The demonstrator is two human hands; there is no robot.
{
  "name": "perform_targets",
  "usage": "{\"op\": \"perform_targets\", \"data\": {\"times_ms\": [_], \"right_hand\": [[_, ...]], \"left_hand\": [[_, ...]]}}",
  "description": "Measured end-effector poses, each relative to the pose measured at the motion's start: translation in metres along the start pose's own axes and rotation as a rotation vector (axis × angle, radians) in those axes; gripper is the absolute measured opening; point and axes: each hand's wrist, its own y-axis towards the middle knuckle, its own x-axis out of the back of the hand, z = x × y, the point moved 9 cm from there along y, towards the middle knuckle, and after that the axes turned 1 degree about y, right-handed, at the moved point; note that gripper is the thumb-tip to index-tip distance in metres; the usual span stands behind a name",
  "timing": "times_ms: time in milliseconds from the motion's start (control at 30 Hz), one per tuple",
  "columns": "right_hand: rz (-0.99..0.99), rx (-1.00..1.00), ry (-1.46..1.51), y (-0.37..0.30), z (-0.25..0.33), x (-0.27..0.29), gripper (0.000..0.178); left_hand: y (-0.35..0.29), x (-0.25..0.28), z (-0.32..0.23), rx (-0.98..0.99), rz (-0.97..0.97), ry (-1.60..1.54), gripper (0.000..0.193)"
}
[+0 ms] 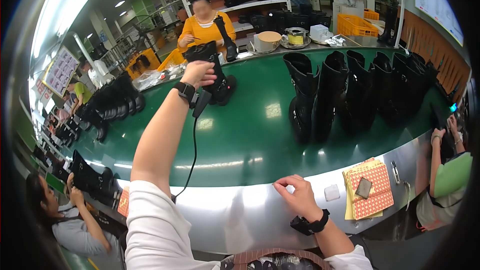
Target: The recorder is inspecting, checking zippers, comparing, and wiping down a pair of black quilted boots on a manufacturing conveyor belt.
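A pair of black boots (220,87) with buckles stands on the green work surface, far in front of me. My left arm reaches out to them, and my left hand (199,73) is closed against the upper part of the nearer boot, its fingers curled at the shaft. A small red spot shows on that boot's lower part. My right hand (298,196) hovers over the metal edge of the table, thumb and fingertips drawn together. Whatever lies between them, if anything, is too small to make out. Both wrists carry black strapped devices; a cable hangs from the left one.
Sheets of round red stickers (372,190) lie at right under a dark block (364,188), beside a whitish pad (331,192). Several tall black boots (350,90) stand at far right, more (115,100) at left. A person in yellow (220,25) works opposite; others flank me.
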Motion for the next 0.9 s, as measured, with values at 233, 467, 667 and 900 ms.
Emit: {"op": "perform_targets", "data": {"times_ms": [233, 467, 667, 900], "right_hand": [[0.118, 0.146, -0.137, -0.056, 0.052, 0.043, 0.012], [0.170, -0.096, -0.133, -0.137, -0.014, 0.080, 0.017], [0.093, -0.112, -0.154, -0.159, -0.064, 0.107, 0.019], [0.127, 0.130, -0.301, -0.155, -0.051, 0.096, 0.018]], "left_hand": [[-0.220, -0.054, -0.063, -0.197, 0.241, 0.043, 0.027], [-0.339, -0.074, 0.082, -0.006, 0.207, -0.176, 0.022], [-0.427, -0.025, 0.233, -0.222, -0.219, 0.425, 0.013], [-0.472, -0.034, 0.248, -0.485, -0.494, 0.753, 0.020]]}}
